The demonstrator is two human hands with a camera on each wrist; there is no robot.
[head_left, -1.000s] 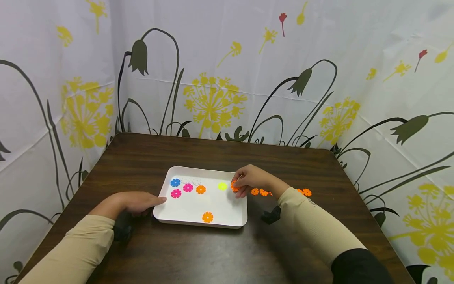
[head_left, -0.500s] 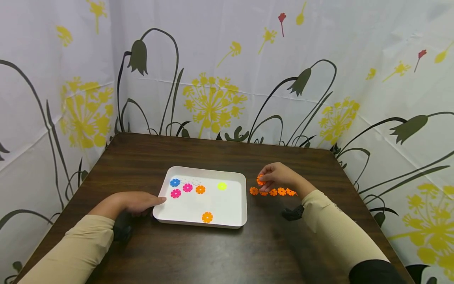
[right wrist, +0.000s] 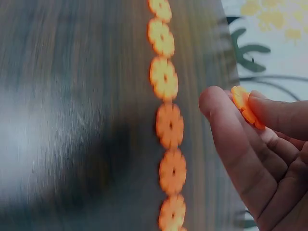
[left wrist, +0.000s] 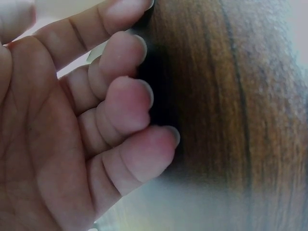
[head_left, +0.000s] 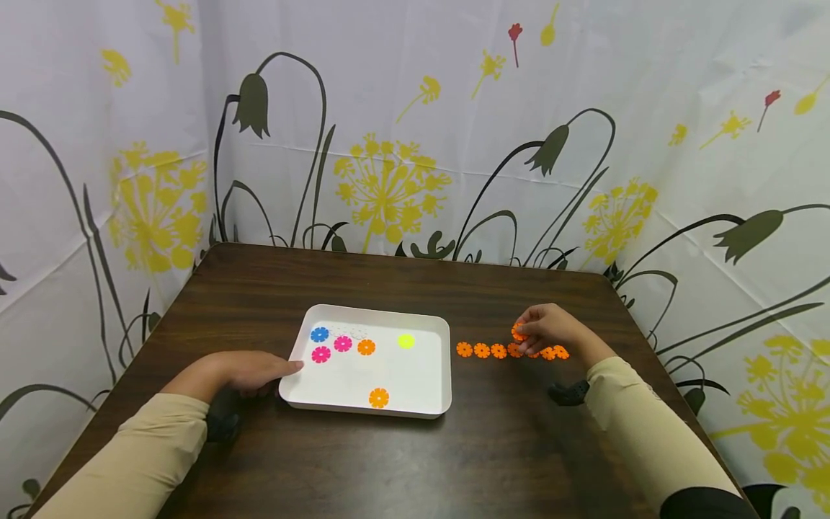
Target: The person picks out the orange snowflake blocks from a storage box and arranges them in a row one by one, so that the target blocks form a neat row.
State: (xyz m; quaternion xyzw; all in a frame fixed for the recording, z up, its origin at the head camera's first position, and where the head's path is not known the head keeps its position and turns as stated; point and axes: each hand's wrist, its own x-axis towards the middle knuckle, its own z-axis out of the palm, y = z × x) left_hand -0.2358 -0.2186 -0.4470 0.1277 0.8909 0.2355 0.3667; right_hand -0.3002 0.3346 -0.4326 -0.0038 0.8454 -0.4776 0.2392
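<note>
The right hand (head_left: pixel 551 328) pinches an orange disc (right wrist: pixel 246 109) between thumb and fingers, raised above a row of orange discs (head_left: pixel 482 350). The left hand (head_left: pixel 249 370) grips the near-left side of a white tray (head_left: pixel 415 375), thumb over the rim, the other fingers loosely bent outside it. Inside the tray, a blue disc (head_left: pixel 320 334), two pink discs (head_left: pixel 342 344), an orange one and some pale pieces (head_left: pixel 350 332) cluster toward the left; a yellow disc (head_left: pixel 405 342) lies toward the right, another orange one by the front wall. The row lies on the dark wooden table (head_left: pixel 363 461), right of the tray.
</note>
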